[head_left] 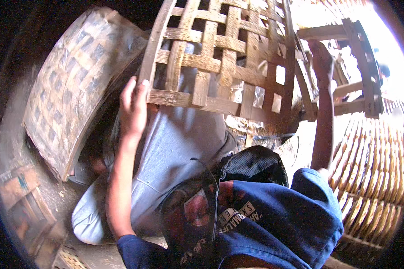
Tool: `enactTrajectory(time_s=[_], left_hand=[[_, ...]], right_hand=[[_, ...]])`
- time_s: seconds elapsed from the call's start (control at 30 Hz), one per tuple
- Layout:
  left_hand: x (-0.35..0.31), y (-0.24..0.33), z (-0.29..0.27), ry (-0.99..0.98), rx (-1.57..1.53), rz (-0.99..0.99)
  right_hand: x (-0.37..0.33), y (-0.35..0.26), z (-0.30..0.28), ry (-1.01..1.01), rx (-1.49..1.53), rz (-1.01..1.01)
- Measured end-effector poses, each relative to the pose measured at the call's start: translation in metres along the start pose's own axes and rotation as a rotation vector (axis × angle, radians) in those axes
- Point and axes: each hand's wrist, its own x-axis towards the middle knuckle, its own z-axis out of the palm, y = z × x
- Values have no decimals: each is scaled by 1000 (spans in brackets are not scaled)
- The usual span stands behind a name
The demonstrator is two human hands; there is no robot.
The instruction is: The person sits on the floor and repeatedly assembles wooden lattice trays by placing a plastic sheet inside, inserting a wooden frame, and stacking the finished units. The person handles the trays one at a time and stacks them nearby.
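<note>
- Panel of woven wooden slats (229,56) is raised in front of the person, its lower rail crossing above the grey trousers (179,134).
- Left grip (134,107) is clamped on the panel's lower left corner, thumb on the near face.
- Right grip (320,54) is up by the crossbar of an open wooden frame (366,74); I cannot tell whether it closes on the wood, nor whether frame and panel are joined.
- Step in hand, as I judge it: supporting and positioning the panel.
- Next move seems to call for a firm left hold, a sure right one, and a steady, level turn, so that the slats do not snag on the frame.
- Curved woven sheet (72,89) at the left appears to need clearance too.
</note>
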Motion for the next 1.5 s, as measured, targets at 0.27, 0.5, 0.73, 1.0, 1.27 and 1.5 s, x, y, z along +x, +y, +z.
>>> enactTrajectory(time_s=[0.27, 0.5, 0.73, 1.0, 1.27, 1.5], left_hand=[[54, 68, 1, -469, -165, -186], [33, 117, 33, -281, 2, 178], [11, 248, 42, -364, 135, 412], [64, 199, 46, -458, 179, 127], [66, 215, 52, -455, 280, 154], [48, 225, 49, -483, 60, 289]], right_hand=[[-97, -52, 43, -127, 786, 570], [-82, -42, 42, 8, 631, 423], [-67, -38, 65, 340, 525, 292], [-80, -45, 68, 60, 926, 500], [-78, -35, 73, 138, 832, 411], [-85, -8, 106, 270, 572, 394]])
